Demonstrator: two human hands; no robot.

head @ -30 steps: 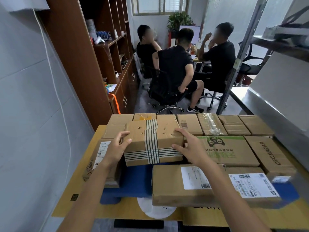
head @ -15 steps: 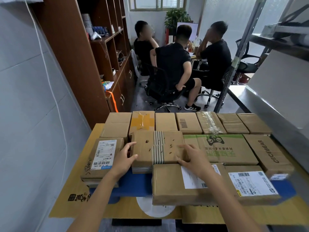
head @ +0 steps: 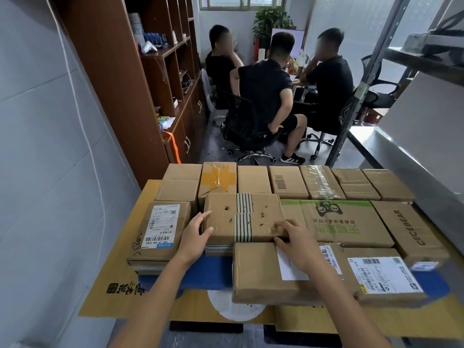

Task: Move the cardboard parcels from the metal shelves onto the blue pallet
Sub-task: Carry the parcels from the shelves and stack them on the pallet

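Note:
A cardboard parcel with striped tape (head: 241, 217) lies flat on the blue pallet (head: 208, 272), packed in among several other parcels. My left hand (head: 194, 239) grips its near left corner, fingers along the side and thumb on the top edge. At its near right corner my right hand (head: 296, 242) holds on with curled fingers. Around it sit a labelled parcel (head: 160, 229) on the left, a green-printed box (head: 336, 222) on the right and a wide parcel (head: 256, 270) in front. A back row of boxes (head: 288, 182) runs behind.
The metal shelves (head: 401, 156) run along the right, their upright post (head: 364, 84) beside the pallet's far corner. A tall wooden cabinet (head: 113, 71) stands on the left against the grey wall. Three people sit on office chairs (head: 246, 126) beyond the pallet. Flat cardboard sheets (head: 113, 272) lie under the pallet.
The striped-tape parcel came down from mid-air, tilted, to lie flat between the neighbouring boxes. Both hands slid back to its near corners.

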